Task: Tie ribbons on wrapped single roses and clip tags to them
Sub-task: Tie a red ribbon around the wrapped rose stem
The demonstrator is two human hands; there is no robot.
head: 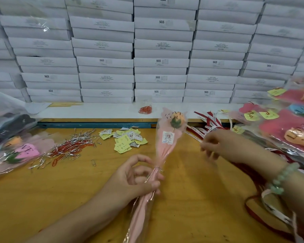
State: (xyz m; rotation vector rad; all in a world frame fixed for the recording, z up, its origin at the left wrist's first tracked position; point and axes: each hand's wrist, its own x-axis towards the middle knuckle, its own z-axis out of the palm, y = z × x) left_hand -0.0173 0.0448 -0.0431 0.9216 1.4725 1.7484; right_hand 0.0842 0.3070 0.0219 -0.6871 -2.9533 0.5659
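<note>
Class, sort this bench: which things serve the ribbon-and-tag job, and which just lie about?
In the job: wrapped rose, held by left hand; ribbons; tags; red clips.
Lying about: white boxes; silver ties.

- Left hand (137, 179) grips the lower part of the pink-paper, clear-cellophane wrapped single rose (167, 142).
- Blurred right hand (218, 146) is at red-and-white printed ribbons (207, 122), right of that rose.
- Small yellow paper tags (125, 141) lie left of it.
</note>
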